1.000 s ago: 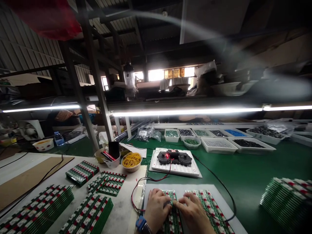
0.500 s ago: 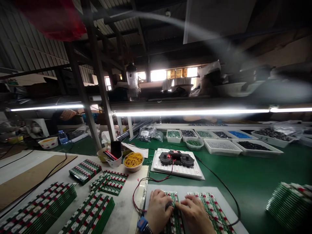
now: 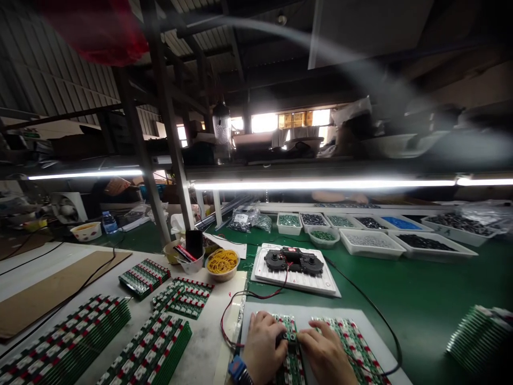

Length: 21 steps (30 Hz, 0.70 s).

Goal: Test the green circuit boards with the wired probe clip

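Note:
At the bottom of the head view, my left hand (image 3: 264,345) and my right hand (image 3: 325,354) meet over a small black part (image 3: 290,339). It sits on a strip of green circuit boards (image 3: 290,363) with red and white marks. My fingertips from both sides pinch it, and the fingers hide most of it. A second green board strip (image 3: 348,345) lies to the right, under my right hand's edge. Both strips rest on a white sheet (image 3: 304,316). A blue wristband (image 3: 237,370) circles my left wrist.
Several stacks of green boards (image 3: 66,337) lie on the white bench to my left. Ahead stand a black fixture on a white plate (image 3: 294,264), a bowl of yellow rubber bands (image 3: 222,262), and a red-black wire (image 3: 230,321). White trays of parts (image 3: 371,243) line the green belt.
The whole scene has drifted right in the view as my head turned slightly left. My hands stay on the black part, which shows a little more between my fingers.

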Each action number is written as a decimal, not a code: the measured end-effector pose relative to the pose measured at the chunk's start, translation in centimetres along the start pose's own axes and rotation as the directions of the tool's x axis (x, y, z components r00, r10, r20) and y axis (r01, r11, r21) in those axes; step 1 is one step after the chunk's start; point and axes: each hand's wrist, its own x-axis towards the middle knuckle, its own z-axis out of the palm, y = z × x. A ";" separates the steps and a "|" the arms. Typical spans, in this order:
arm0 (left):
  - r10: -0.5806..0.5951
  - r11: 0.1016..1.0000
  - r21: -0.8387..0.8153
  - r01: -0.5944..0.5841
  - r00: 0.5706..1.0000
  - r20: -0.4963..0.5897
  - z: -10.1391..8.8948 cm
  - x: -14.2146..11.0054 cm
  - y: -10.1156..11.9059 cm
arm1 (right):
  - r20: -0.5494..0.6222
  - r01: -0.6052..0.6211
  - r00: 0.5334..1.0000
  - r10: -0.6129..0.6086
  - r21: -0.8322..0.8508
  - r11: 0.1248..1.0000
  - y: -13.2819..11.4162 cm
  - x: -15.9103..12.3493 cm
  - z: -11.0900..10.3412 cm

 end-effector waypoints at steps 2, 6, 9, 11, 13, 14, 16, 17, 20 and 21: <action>-0.003 1.000 0.007 0.003 1.000 0.005 -0.1 0.1 0.2 | 0.006 -0.011 1.000 0.011 0.019 1.000 -0.3 0.1 -0.1; -0.006 0.998 0.062 0.006 1.000 0.006 -0.4 0.1 0.7 | -0.017 -0.045 0.999 0.045 0.046 0.998 -1.1 0.4 -0.5; -0.022 0.996 0.083 0.019 0.999 0.035 -0.7 0.3 1.0 | -0.060 -0.066 0.996 0.070 0.056 0.996 -1.5 0.7 -0.7; -0.035 0.995 0.092 0.030 0.998 0.052 -0.8 0.4 1.1 | -0.071 -0.096 0.992 0.101 0.061 0.993 -1.6 0.9 -0.7; -0.034 0.995 0.097 0.028 0.998 0.058 -0.9 0.4 1.3 | -0.057 -0.129 0.989 0.133 0.065 0.990 -1.6 1.2 -0.9; -0.030 0.995 0.096 0.024 0.998 0.057 -0.9 0.3 1.3 | -0.043 -0.142 0.988 0.145 0.065 0.988 -1.7 1.3 -1.1; -0.020 0.996 0.092 0.015 0.999 0.050 -1.1 0.2 1.4 | -0.011 -0.161 0.987 0.162 0.058 0.985 -1.8 1.4 -1.6; -0.014 0.996 0.092 0.010 0.999 0.049 -1.1 0.2 1.5 | 0.010 -0.165 0.986 0.165 0.051 0.985 -1.9 1.5 -1.9; -0.024 0.996 0.091 0.017 0.997 0.076 -1.4 0.7 1.5 | 0.087 -0.171 0.982 0.167 0.042 0.984 -2.1 2.1 -2.8; -0.029 0.996 0.090 0.021 0.996 0.084 -1.5 1.0 1.5 | 0.116 -0.178 0.978 0.172 0.042 0.983 -2.2 2.4 -3.1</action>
